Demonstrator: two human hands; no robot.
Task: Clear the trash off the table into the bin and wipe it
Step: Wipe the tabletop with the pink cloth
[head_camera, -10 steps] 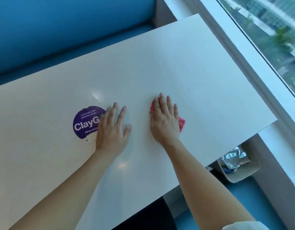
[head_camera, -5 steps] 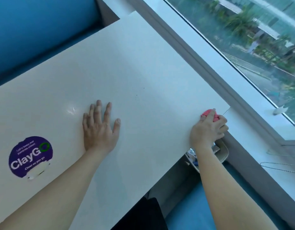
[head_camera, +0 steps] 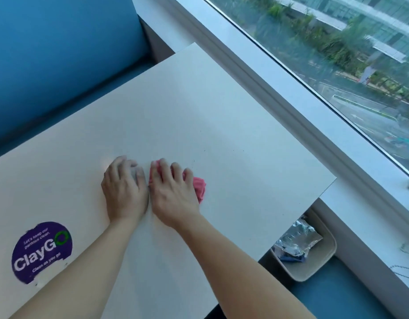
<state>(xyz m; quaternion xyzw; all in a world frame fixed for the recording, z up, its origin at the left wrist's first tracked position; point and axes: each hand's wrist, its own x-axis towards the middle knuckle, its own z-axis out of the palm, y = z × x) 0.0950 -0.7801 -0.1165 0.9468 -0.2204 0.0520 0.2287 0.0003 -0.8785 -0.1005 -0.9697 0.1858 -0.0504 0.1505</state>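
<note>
The white table (head_camera: 221, 125) fills the middle of the view. My right hand (head_camera: 173, 194) lies on top of a bunched pink cloth (head_camera: 198, 186) and presses it onto the tabletop with spread fingers. The cloth sticks out from under the fingers on the right. My left hand (head_camera: 124, 192) rests on the bare table right beside it, almost touching, and holds nothing. A beige bin (head_camera: 318, 265) stands on the floor below the table's right edge, with crumpled foil trash (head_camera: 297, 238) inside.
A purple round "ClayGo" sticker (head_camera: 42, 252) is stuck on the table near my left forearm. A blue bench seat (head_camera: 60, 54) runs along the far side. A white window sill (head_camera: 302, 116) and the window border the right side.
My right hand brought the pink cloth back from the table's right edge toward the middle, next to my left hand. The view shifted slightly left.
</note>
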